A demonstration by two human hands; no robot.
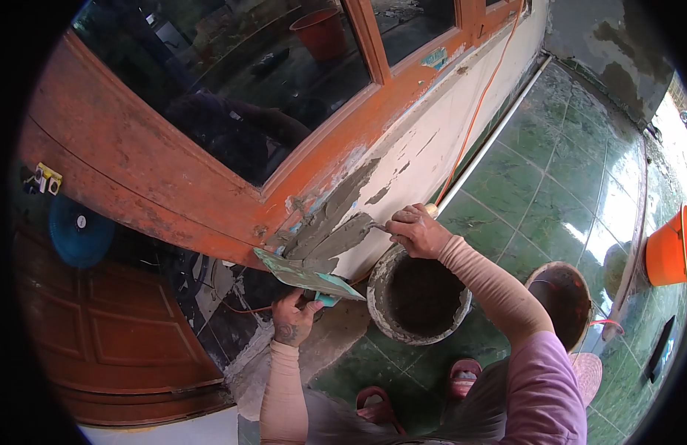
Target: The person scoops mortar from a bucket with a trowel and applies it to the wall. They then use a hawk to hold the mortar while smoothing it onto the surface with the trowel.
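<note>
My right hand [418, 231] is closed round a trowel; the end of its pale handle [432, 211] sticks out past my fingers. The trowel's blade [342, 241], coated in grey mortar, is at the patch of wet mortar [314, 222] on the wall under the window frame; whether it touches cannot be seen. My left hand [291, 319] grips the teal handle of a green plastering float [306, 277], held tilted close under that patch, its face smeared with mortar. Below my right hand stands a mortar-crusted bucket [379, 311] with dark grey mix inside.
A second bucket [585, 282] stands to the right, and an orange bucket [659, 256] lies farther right. A white pipe [499, 130] and an orange cord [473, 122] run along the wall. A blue fan [80, 231] and wooden door [121, 319] are at left.
</note>
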